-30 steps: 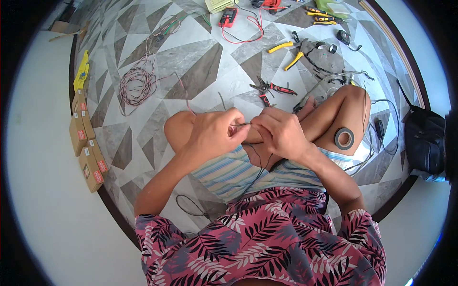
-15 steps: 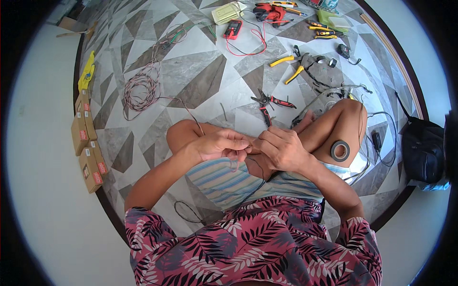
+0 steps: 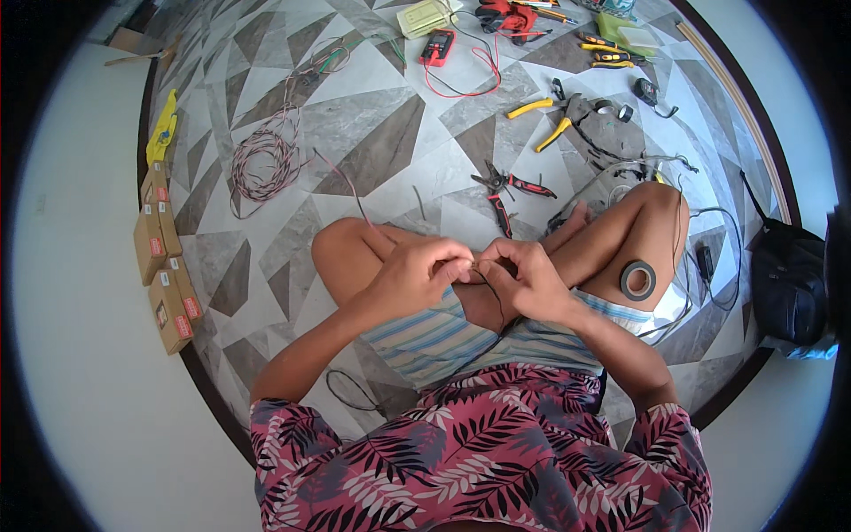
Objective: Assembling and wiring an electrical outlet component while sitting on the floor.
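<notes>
Above my lap both hands meet fingertip to fingertip. My left hand is closed in a pinch on the end of a thin wire, which runs from a loose reddish-and-dark twisted coil on the floor. My right hand pinches at the same spot, with a thin black wire hanging from its fingers toward my lap. The fingers hide the place where the wires meet. On my right thigh rests a roll of black tape. Red-and-black wire strippers lie splayed beyond my hands.
Yellow-handled pliers, a red multimeter with leads, a tape measure and screwdrivers lie farther off. Small cardboard boxes line the left wall. A black backpack sits at right, near a cable with a black adapter.
My left hand has turned over, its back now upward, and moved slightly right. My right hand's fingers have shifted their pinch, showing the black wire. The view has shifted slightly.
</notes>
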Demonstrator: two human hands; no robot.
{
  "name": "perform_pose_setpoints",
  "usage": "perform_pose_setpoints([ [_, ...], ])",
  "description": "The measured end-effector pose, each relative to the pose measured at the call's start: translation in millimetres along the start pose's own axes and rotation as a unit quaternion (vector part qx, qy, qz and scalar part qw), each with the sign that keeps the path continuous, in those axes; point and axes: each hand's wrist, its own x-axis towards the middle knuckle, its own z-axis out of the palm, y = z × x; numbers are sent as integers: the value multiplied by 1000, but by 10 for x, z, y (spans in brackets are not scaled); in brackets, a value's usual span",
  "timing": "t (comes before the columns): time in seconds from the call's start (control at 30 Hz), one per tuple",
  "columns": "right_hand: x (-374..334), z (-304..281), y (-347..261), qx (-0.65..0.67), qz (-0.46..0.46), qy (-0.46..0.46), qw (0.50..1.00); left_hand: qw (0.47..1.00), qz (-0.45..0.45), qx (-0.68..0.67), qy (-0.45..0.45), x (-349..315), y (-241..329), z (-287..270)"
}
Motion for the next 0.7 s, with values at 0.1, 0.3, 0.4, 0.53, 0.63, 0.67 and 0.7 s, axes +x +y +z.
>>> perform_pose_setpoints([
  [0.1,-1,-59,61,-186,-236,35,953,848,-316,-416,-95,43,-17,-71],
  [0.3,-32,-118,26,-320,-299,40,898,830,-286,-443,-182,54,-48,-77],
  [0.4,-44,-111,-70,-272,-267,63,922,881,-269,-367,-132,56,-2,-64],
  [0.53,-40,-130,-116,-236,-241,41,941,912,-246,-307,-115,78,73,-80],
  [0.63,-27,-160,-157,-174,-191,-3,966,920,-236,-299,-89,71,110,-47],
  [0.67,-18,-171,-167,-154,-186,-18,970,925,-232,-291,-74,68,122,-32],
  [0.7,-20,-168,-187,-154,-186,-18,970,925,-232,-291,-74,65,145,-23],
])
